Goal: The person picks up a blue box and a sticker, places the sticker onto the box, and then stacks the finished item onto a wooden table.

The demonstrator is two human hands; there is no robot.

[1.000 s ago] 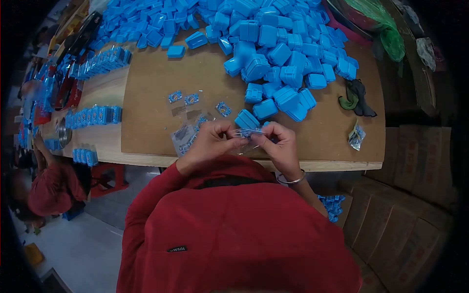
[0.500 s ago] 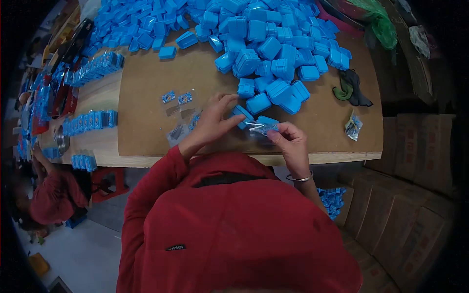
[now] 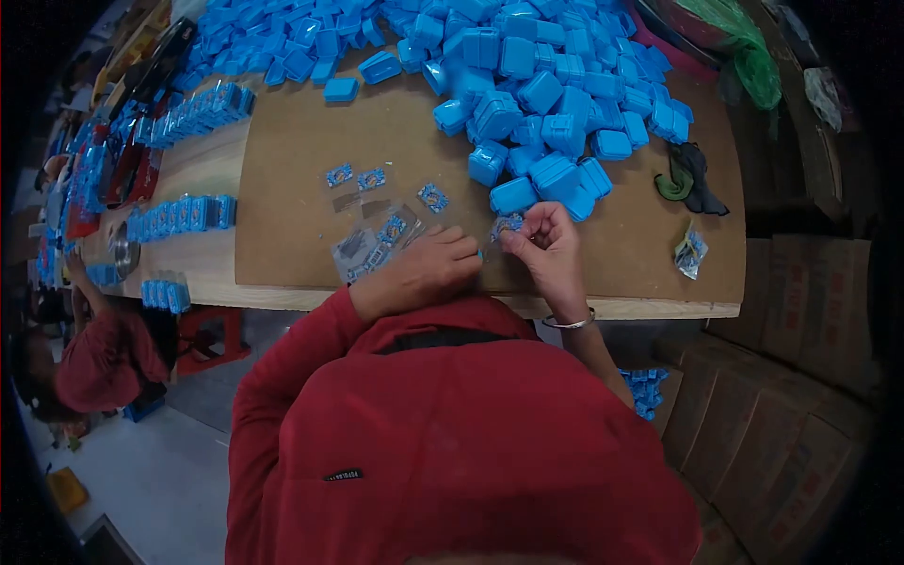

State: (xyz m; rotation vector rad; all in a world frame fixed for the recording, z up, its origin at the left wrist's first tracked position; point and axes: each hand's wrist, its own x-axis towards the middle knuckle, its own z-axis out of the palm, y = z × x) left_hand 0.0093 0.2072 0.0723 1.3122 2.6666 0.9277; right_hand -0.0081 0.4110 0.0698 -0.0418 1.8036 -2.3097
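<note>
My right hand [image 3: 551, 259] pinches a small clear packet with a blue printed card [image 3: 507, 224] between thumb and fingers, just above the board. My left hand [image 3: 428, 268] lies low near the board's front edge, fingers curled in and back of the hand up. At its fingertips shows a sliver of a blue plastic case [image 3: 480, 254]; the rest is hidden beneath the hand. Beside the left hand are clear plastic sleeves [image 3: 356, 252] and a printed card [image 3: 391, 229]. Another printed card [image 3: 433, 198] lies just beyond it, with two more [image 3: 356, 177] farther left.
A large heap of blue plastic cases [image 3: 527, 104] covers the back of the brown board [image 3: 311, 132]. Rows of packed blue cases [image 3: 184, 217] stand at left. A dark cloth [image 3: 697, 179] and a small packet [image 3: 690, 250] lie at right. Cartons [image 3: 810, 311] stack beside the table; another person [image 3: 108, 363] sits at left.
My left hand has drawn back toward me, fingers curling in, uncovering a printed card. The blue cases between my hands no longer show on the board. My right hand has risen slightly with its packet.
</note>
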